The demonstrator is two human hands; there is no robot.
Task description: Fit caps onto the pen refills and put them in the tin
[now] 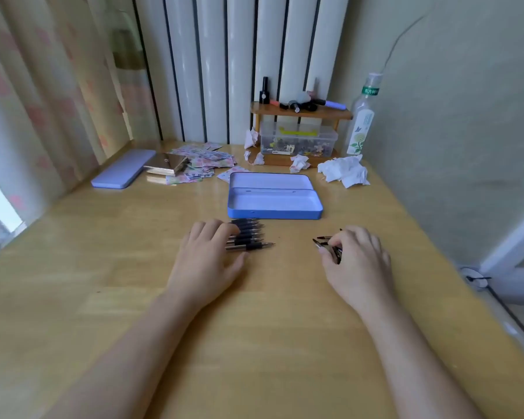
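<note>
Resting flat on a wooden desk point(109, 297), the left hand point(207, 257) lies with its fingers spread loosely across the back ends of a row of pen refills point(248, 235), which sit side by side with their dark grips and metal tips pointing right. The fingers press on the refills from above and are not clamped round any of them. Well apart to the right, the right hand point(356, 261) is curled over a small cluster of dark pointed caps point(325, 241), thumb and fingertips drawn together on them; how many it holds cannot be told, and two or three tips poke out to the left of the hand. Just beyond the refills, an open blue tin point(274, 196) stands with its lid tipped back and nothing visible inside it. A second, closed lilac case point(123, 169) lies at the desk's far left, next to a gold-coloured box point(167, 164) resting on a scatter of patterned paper cards point(206, 160). Crumpled tissues point(343, 170) sit at the far right, in front of a clear bottle point(363, 116) with a flower label. Between them, a small wooden shelf point(301, 111) carries nail-polish bottles and pens above a clear plastic box point(298, 140) of small items. A white radiator point(239, 55) rises behind the desk, with curtains point(43, 86) to the left.
</note>
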